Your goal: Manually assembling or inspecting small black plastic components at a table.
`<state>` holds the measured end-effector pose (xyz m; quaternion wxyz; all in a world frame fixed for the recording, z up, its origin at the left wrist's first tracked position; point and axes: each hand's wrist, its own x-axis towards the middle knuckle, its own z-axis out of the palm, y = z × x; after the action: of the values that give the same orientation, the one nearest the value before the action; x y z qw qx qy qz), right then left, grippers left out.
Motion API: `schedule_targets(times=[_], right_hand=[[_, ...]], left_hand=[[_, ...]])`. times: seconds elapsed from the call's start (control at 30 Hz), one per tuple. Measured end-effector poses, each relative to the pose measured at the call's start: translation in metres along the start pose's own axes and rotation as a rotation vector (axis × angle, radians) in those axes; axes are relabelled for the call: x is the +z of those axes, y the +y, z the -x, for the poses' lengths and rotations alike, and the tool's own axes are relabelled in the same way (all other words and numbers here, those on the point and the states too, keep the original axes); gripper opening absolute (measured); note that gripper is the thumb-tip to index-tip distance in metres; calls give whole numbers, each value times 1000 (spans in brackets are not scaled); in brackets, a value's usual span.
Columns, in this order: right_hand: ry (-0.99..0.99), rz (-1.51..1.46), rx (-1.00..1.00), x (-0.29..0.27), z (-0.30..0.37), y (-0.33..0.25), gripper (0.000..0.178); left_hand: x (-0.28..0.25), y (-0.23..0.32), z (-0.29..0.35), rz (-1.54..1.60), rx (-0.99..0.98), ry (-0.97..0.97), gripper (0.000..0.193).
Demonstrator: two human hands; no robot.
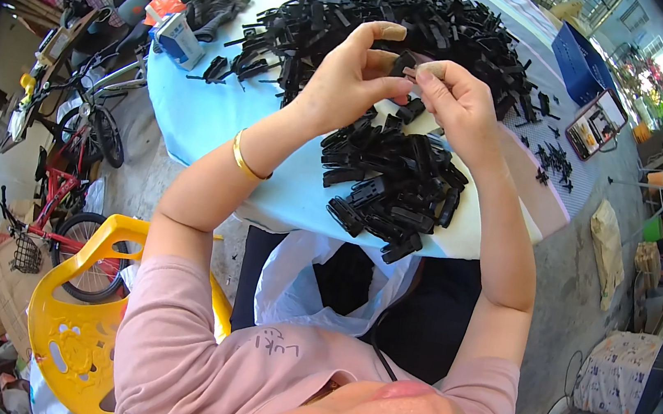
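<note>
Over the table, my left hand (347, 77) and my right hand (462, 103) meet at a small black plastic part (405, 62). My left hand has closed its lower fingers and thumb around it, with the index finger raised. From the other side, my right thumb and forefinger pinch at the part's edge; exactly what lies between those fingertips is partly hidden. Beyond the hands spreads a large heap of loose black plastic pieces (421, 15). Nearer to me, below the hands, lies a smaller pile of chunky black clip-like parts (392, 185).
Small black pieces (554, 161) lie at the table's right, near a propped phone (596, 126) and a blue basket (579, 65). A small box (178, 41) sits far left. In my lap rests an open white plastic bag (281, 283); a yellow chair (53, 314) is at left.
</note>
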<state>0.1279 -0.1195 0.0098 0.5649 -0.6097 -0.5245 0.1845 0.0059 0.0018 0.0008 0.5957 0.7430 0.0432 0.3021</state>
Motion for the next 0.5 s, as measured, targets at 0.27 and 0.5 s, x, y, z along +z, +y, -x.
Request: schedule_targets(times=[0.27,0.5], right_hand=[[-36,15,45,0,0,-1,19],[-81,-97,169,-1,0,-8,17]], left_hand=[[10,-4,5,-5,96,81,29],[14,5,13,-377,321,232,18]])
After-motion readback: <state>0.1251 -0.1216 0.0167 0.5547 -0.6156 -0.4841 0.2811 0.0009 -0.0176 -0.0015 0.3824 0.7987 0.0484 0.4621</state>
